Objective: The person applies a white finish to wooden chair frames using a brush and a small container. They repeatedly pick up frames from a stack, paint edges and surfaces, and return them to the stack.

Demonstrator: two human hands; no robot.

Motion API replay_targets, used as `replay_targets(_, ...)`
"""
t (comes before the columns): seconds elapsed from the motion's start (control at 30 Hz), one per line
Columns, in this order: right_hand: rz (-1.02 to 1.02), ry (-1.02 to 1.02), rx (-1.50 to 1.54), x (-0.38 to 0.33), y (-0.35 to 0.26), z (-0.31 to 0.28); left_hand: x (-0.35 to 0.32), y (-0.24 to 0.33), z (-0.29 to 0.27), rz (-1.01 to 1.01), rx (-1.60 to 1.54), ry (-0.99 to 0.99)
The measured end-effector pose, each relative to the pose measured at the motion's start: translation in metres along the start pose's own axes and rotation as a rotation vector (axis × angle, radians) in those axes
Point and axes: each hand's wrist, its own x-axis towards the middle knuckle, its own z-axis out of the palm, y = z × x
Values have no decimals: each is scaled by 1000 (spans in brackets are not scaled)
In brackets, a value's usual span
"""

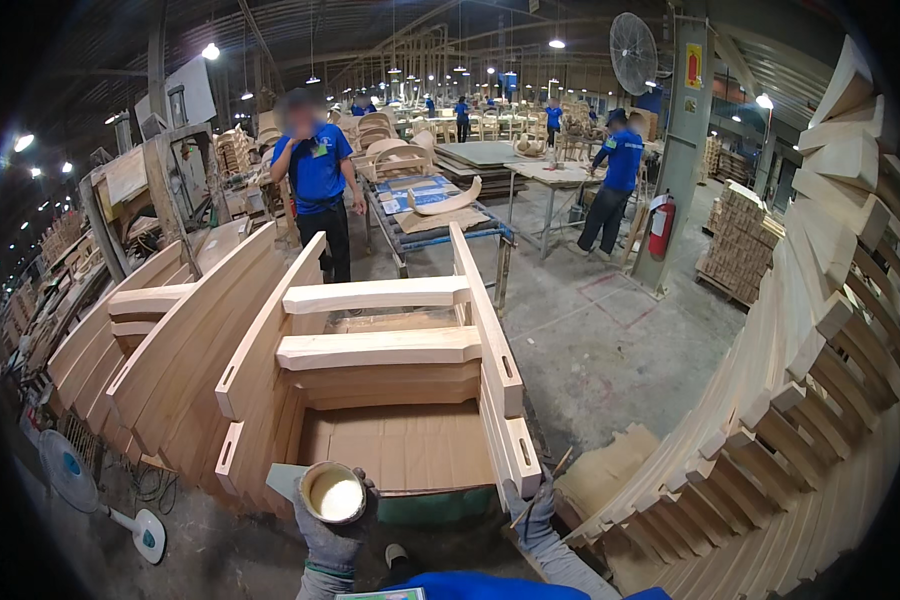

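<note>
A wide factory hall with a concrete floor (610, 350), seen from above the worker's hands; its straight edges bow toward the dark rim, which cuts off the corners.

Right side: a tall curving stack of shaped wooden parts (820, 380), running out of view at the right and lower edges, so its full extent is hidden.

Left side: long curved boards (170, 340) leaning in rows, their far ends lost behind clutter and shadow.

Centre: a wooden chair frame (390, 350) with two side rails and two cross rails, resting over a sheet of cardboard (400, 445); what supports the sheet is hidden.

Background: a person in a blue shirt (318, 190) standing beyond the frame, a second person in blue (615, 180) at a work table (555, 175), a red fire extinguisher (662, 228) at a pillar, and a pallet of stacked wood blocks (742, 240). More distant figures are too small to make out.

Lower left: a floor fan (75, 475), partly cut by the dark rim.

Foreground: the left hand (330, 540), gloved, is closed around a small round pot of pale glue (334, 492), held just before the near left end of the frame. The right hand (535, 510), also gloved, grips a thin stick or brush (540, 490) beside the slotted near end of the right side rail; its tip is hard to discern. Both forearms are cut off by the lower edge.
</note>
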Motion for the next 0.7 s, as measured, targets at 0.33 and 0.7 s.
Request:
replay_targets(0.33, 83, -32, -27, 1, -7, 1, -14, 20, 2, -114, -316, 135)
replay_targets(0.7, 86, 70, -43, -5, 9, 5, -21, 25, -15, -10, -58, 76)
